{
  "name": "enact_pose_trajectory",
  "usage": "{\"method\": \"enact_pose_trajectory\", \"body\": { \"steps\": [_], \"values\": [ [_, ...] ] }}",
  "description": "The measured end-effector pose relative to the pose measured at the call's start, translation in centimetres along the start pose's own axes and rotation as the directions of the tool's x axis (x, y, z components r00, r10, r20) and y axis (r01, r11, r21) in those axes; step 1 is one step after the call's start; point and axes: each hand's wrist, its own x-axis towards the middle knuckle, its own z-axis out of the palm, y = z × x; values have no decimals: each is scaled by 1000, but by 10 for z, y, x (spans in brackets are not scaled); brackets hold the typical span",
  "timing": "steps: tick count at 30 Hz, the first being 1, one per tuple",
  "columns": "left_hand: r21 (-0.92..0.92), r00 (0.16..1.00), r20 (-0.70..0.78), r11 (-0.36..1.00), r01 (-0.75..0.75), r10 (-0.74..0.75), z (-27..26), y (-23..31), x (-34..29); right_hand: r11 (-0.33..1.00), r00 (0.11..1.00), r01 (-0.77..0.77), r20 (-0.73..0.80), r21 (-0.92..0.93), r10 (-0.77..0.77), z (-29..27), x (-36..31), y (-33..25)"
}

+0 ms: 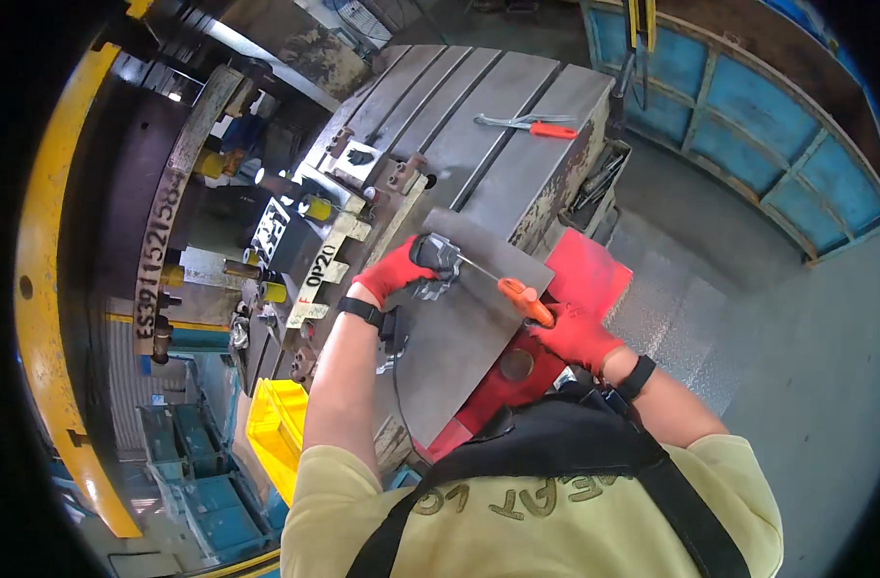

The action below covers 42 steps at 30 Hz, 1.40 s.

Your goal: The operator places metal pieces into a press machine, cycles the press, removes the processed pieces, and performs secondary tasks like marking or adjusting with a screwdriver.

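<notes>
My left hand [401, 270], in a red glove with dark fingers, is closed around a small shiny grey metal part [442, 262]. My right hand [577, 337], gloved in red, grips the orange handle of a tool with a thin metal shaft [525, 300]. The shaft slants up and left, its tip at or close to the part; contact cannot be made out. Both hands are above a flat grey metal sheet [459, 337]. Farther off, pliers with a red-orange handle [553, 129] lie on the slotted steel press table [469, 91].
Left of my hands stands a die set [315, 270] with guide posts, beside a yellow press frame [45, 289]. A yellow bin [277, 429] and blue bins [209, 491] are at lower left. Red surfaces [594, 275] border the sheet. A tool tray [599, 183] hangs at the table's right side.
</notes>
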Motion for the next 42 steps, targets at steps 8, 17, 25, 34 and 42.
{"method": "enact_pose_trajectory", "body": {
  "steps": [8,17,25,34,42],
  "values": [
    [353,980,-192,936,15,57,6,-4,1,997,989,-82,123,1,81,-2,5,2],
    [260,985,-163,966,-6,50,-5,-15,-3,995,995,26,97,-94,-17,0,1,2],
    [427,978,-201,904,33,59,-2,-16,-2,988,994,75,86,-131,-64,5,2,1],
    [11,997,-39,998,65,-64,-17,-8,-2,974,985,171,-4,-150,-173,14,5,5],
    [-64,998,33,996,58,-56,-20,-6,-1,983,991,135,8,-123,-135,19,11,4]
  ]
}}
